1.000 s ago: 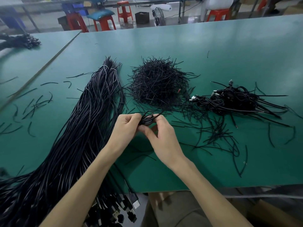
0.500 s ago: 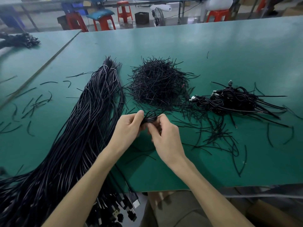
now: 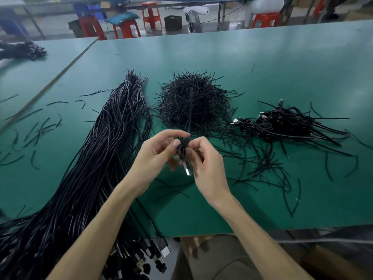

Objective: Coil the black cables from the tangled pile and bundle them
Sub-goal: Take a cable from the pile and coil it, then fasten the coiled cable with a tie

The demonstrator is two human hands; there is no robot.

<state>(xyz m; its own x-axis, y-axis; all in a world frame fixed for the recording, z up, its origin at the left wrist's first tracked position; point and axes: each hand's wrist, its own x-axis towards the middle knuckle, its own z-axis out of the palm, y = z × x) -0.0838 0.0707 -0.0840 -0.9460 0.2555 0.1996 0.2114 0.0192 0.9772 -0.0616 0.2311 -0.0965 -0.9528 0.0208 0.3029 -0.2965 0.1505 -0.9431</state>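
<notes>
Black cables (image 3: 96, 158), massed in one long sheaf down the left of the green table (image 3: 262, 57), plug ends spilled over the near edge. Next in bulk, a bristling mound of short twist ties (image 3: 191, 102) at mid-table, then a heap of finished bundles (image 3: 282, 122) to the right, with loose ties (image 3: 262, 164) strewn around. Held above the table before the mound, between left hand (image 3: 155, 156) and right hand (image 3: 207, 166): one small coil (image 3: 182, 147), pinched at its waist by thumb and curled fingers on both sides, with a USB plug (image 3: 187, 170) hung below and one tie (image 3: 190, 110) stuck up straight above. Judged light, limp and springy, likely to unwind if released; best gripped across the gathered waist, never by the plug. Tie judged stiff enough to keep a twist.
</notes>
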